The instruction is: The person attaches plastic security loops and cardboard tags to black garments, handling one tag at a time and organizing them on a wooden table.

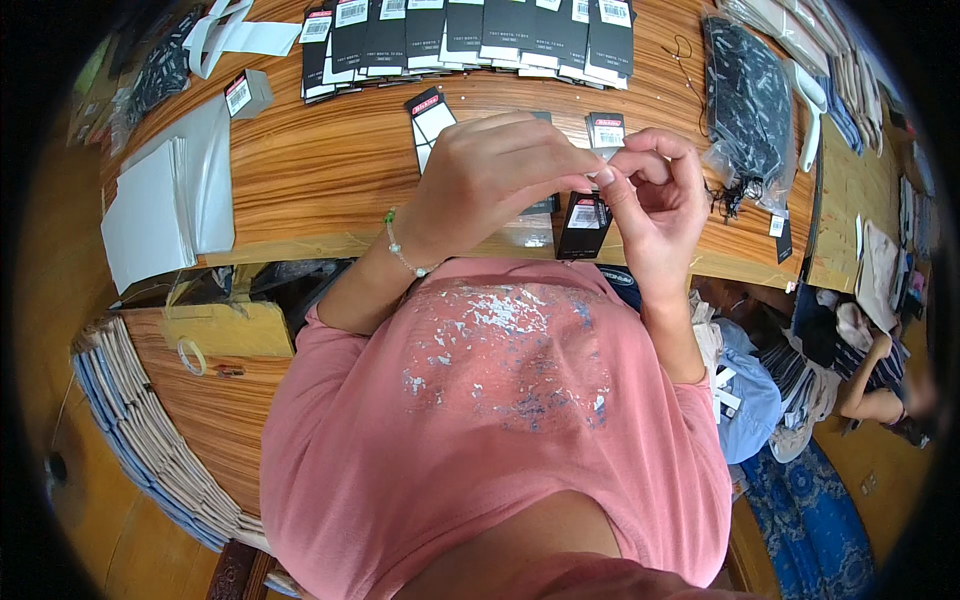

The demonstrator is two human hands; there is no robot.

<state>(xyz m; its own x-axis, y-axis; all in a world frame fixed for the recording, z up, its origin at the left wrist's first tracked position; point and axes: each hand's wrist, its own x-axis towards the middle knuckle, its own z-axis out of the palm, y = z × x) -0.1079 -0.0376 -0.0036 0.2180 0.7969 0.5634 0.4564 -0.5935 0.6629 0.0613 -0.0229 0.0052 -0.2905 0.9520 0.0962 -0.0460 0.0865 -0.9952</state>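
My left hand and my right hand meet over the near edge of the table, fingertips pinched together. Between them is something small and pale that I cannot make out. Just below the fingertips is a black hang tag with a white barcode label; whether it hangs from my fingers or rests on the table edge, I cannot tell. Another tag lies behind my fingers. A black-and-white tag is beyond my left hand, which partly covers it. Clear plastic shows at the edge beside the black tag.
Rows of black hang tags line the far side. A bag of black tag strings and a white handled tool are at right. White paper sheets and a small grey box lie left. Folded garments are stacked lower left.
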